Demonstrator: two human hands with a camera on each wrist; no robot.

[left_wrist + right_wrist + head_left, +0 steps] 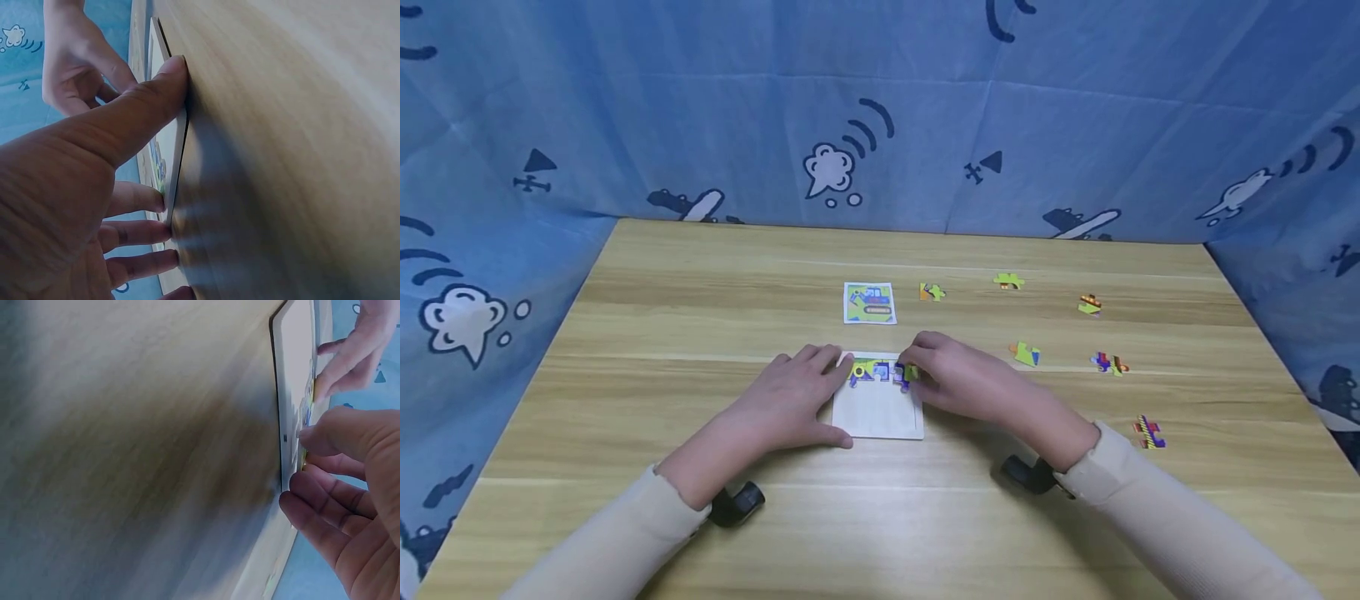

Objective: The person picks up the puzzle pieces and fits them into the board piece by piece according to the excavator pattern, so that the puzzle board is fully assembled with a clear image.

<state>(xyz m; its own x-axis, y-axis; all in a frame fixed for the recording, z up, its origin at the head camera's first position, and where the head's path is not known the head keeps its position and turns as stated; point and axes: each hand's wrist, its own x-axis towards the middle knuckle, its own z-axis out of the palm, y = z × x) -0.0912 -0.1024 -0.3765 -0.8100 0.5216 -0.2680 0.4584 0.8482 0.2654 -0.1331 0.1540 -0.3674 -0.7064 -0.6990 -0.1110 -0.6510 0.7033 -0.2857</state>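
A white puzzle board lies flat on the wooden table, with colourful joined puzzle pieces along its far edge. My left hand rests at the board's left side, its extended fingers and thumb touching the edge. At the far right corner my right hand pinches a puzzle piece between thumb and fingers, over the board; the fingertips partly hide it. In the right wrist view, the thumb touches the pieces at the board's surface. Beyond the board lies a square picture card showing a blue digger.
Loose puzzle pieces lie to the right and back: a green one, an orange-green one, a yellow-green one, and several more, including a striped one. A blue patterned curtain encloses the table's back and sides.
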